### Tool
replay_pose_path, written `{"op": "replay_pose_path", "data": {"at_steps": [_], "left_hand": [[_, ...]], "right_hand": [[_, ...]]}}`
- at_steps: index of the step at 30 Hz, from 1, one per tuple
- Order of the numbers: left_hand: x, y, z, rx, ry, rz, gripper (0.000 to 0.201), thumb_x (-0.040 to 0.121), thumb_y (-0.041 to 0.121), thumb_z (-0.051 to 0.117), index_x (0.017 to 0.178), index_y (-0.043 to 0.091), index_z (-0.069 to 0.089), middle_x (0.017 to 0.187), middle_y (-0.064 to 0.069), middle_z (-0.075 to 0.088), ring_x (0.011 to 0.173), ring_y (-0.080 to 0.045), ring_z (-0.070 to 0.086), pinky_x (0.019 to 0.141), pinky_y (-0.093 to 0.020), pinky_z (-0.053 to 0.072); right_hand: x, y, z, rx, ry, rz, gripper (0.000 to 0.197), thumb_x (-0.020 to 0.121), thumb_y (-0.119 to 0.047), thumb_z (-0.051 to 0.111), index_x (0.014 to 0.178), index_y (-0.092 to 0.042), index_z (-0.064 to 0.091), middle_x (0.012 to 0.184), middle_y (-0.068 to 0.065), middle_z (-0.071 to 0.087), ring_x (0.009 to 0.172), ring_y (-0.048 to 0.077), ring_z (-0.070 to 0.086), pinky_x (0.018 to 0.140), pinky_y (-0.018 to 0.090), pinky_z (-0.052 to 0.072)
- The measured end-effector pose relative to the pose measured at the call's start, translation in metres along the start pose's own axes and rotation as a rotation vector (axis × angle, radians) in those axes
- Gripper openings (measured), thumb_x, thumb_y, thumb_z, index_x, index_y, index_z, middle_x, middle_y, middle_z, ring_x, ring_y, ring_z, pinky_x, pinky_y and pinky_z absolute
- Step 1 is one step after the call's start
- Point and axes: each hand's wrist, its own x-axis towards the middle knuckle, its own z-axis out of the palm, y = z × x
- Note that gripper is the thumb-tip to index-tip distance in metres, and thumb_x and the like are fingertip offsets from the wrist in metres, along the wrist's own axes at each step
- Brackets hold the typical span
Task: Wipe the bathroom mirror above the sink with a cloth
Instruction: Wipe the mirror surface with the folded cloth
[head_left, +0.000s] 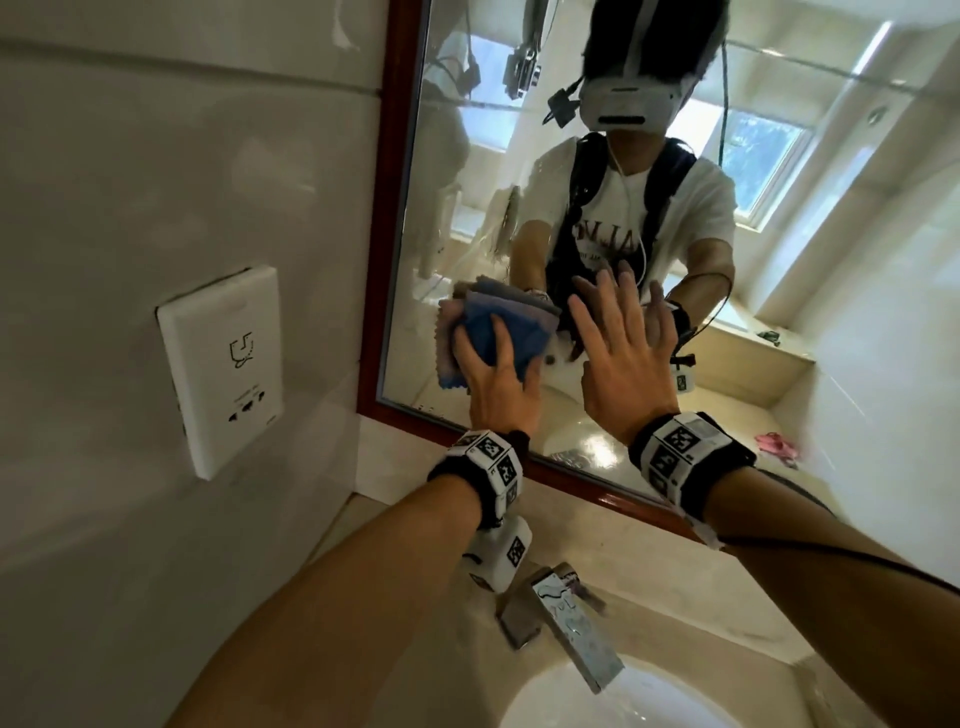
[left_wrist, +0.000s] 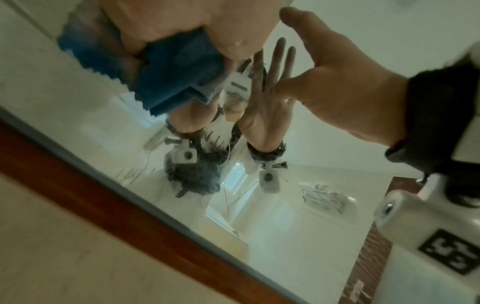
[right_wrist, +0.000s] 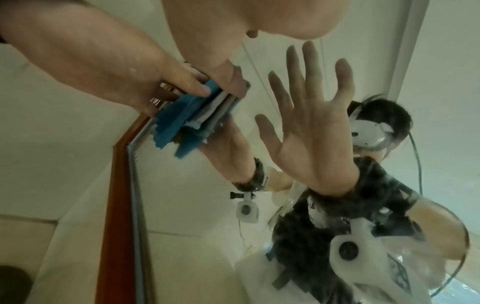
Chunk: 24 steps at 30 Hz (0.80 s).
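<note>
Blue cloth (head_left: 535, 332) flat on mirror (head_left: 441, 218), zigzag edge leftward

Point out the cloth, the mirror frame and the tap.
cloth (head_left: 527, 332): head view, blue outer fold.
mirror frame (head_left: 394, 208): head view, left wooden side.
tap (head_left: 571, 634): head view, top of metal spout.

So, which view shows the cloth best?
The head view: the folded cloth shows nearly whole, its blue, pink and grey layers fanned under the left hand on the mirror. The left wrist view shows only a blurred blue part; the right wrist view shows its layers edge-on.
</note>
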Motion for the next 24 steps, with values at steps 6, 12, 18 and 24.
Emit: {"op": "replay_pose_path", "data": {"at_steps": [6, 12, 18, 24], "left_hand": [[0.044, 0.015, -0.023, 0.138, 0.044, 0.158, 0.072, 0.099, 0.037, 0.050, 0.154, 0.037, 0.004, 0.162, -0.015, -0.014, 0.147, -0.045, -0.007, 0.105, -0.071, 0.031], [0.086, 0.057, -0.060, 0.359, 0.028, 0.277, 0.066, 0.102, 0.041, 0.040, 0.155, 0.035, 0.001, 0.163, -0.011, -0.013, 0.148, -0.042, -0.010, 0.110, -0.074, 0.011], [0.108, 0.077, -0.084, 0.472, 0.029, 0.358, 0.082, 0.098, 0.046, 0.047, 0.156, 0.021, -0.007, 0.164, -0.009, -0.011, 0.149, -0.036, -0.008, 0.112, -0.069, 0.007], [0.095, 0.027, -0.077, 0.567, -0.046, 0.362, 0.075, 0.100, 0.046, 0.039, 0.156, 0.025, -0.007, 0.163, -0.008, -0.017, 0.148, -0.036, -0.014, 0.113, -0.066, 0.003]], "right_hand": [[0.043, 0.006, -0.021, 0.005, 0.138, 0.083, 0.074, 0.084, -0.019, 0.063, 0.150, -0.023, 0.030, 0.161, 0.018, 0.012, 0.148, 0.036, 0.007, 0.113, 0.063, 0.014], [0.089, 0.015, -0.041, -0.016, 0.196, 0.130, 0.071, 0.088, -0.027, 0.062, 0.150, -0.028, 0.029, 0.161, 0.016, 0.010, 0.148, 0.038, 0.008, 0.112, 0.065, 0.012], [0.112, 0.024, -0.043, 0.020, 0.168, 0.193, 0.063, 0.098, -0.043, 0.041, 0.154, -0.031, 0.016, 0.163, 0.013, 0.001, 0.148, 0.039, 0.000, 0.110, 0.069, 0.004], [0.105, 0.001, -0.020, 0.049, 0.186, 0.249, 0.063, 0.100, -0.052, 0.025, 0.156, -0.026, 0.010, 0.162, 0.016, 0.001, 0.147, 0.044, 0.001, 0.106, 0.069, -0.012]]}}
